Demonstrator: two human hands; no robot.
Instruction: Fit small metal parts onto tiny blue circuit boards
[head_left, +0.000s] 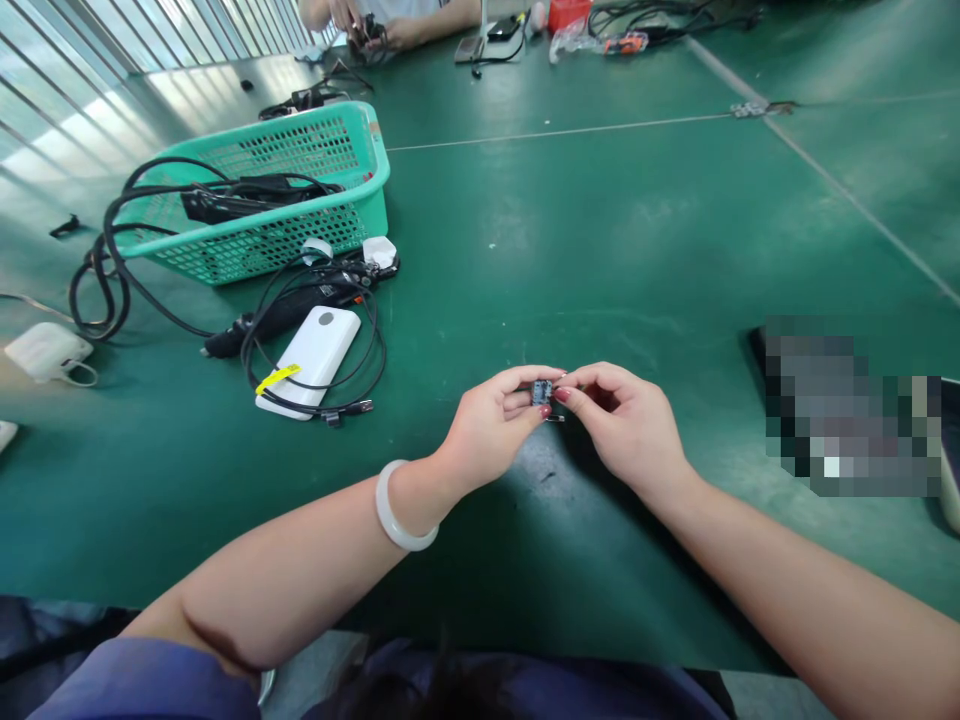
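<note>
Green table (600, 250), slatted blinds (180, 35) at upper left. Small dark component (541, 392) above table, at near-middle, clamped in left hand's (487, 425) fingers; right hand's (626, 420) fingertips pinched together at its right side. Component's facing, long axis unclear: too small.

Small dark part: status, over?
Left hand pinching small dark part. Right hand fingers at its edge. Basket, white device off left, apart from hands.
</note>
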